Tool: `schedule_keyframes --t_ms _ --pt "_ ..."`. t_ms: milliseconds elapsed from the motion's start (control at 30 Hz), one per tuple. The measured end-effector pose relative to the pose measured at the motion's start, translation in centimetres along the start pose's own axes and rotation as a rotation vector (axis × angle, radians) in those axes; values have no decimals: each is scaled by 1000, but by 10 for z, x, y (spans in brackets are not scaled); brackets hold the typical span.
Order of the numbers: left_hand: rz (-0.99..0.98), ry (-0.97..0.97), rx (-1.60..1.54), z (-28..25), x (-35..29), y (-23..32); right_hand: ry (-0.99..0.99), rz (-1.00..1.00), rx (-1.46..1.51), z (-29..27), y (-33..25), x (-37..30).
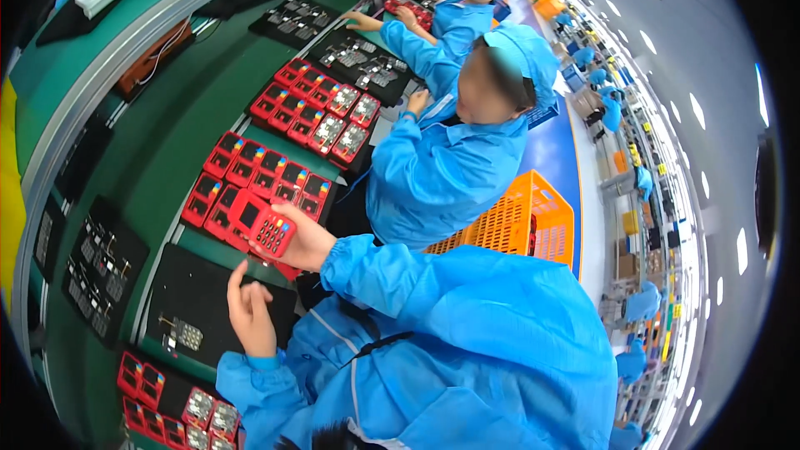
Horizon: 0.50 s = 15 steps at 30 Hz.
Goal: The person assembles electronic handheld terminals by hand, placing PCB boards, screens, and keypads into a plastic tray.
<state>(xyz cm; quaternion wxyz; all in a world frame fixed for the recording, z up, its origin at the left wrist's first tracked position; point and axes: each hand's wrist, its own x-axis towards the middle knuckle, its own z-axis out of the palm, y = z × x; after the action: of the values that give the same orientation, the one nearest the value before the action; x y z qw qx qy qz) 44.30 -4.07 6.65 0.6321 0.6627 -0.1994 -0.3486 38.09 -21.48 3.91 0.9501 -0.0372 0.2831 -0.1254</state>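
Observation:
A red handheld card terminal [265, 225] with a small dark screen and a keypad is held in my right hand [307, 237], fingers and thumb at its edges. Under and beyond it lie red terminal housings [267, 168] set in rows on a tray. Below the terminal, my left hand [252, 317] is raised with its index finger stretched out and the others loosely bent; nothing shows in it. It hovers over the edge of a black mat [225, 296]. On that mat sits one keypad circuit board [182, 333].
Another tray of red housings [312, 108], some with boards, lies farther along the green bench [167, 150]. More housings [200, 408] are at lower left. Black mats with circuit boards [98, 267] lie around. A co-worker [467, 142] sits close by; an orange crate [521, 217] stands behind.

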Motion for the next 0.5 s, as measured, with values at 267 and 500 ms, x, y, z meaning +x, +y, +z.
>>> schedule_keyframes --t_ms 267,500 --pt "125 -161 -107 42 52 27 44 -96 115 24 -26 -25" --pt "70 -210 -64 60 70 33 82 -116 184 14 -45 -25"
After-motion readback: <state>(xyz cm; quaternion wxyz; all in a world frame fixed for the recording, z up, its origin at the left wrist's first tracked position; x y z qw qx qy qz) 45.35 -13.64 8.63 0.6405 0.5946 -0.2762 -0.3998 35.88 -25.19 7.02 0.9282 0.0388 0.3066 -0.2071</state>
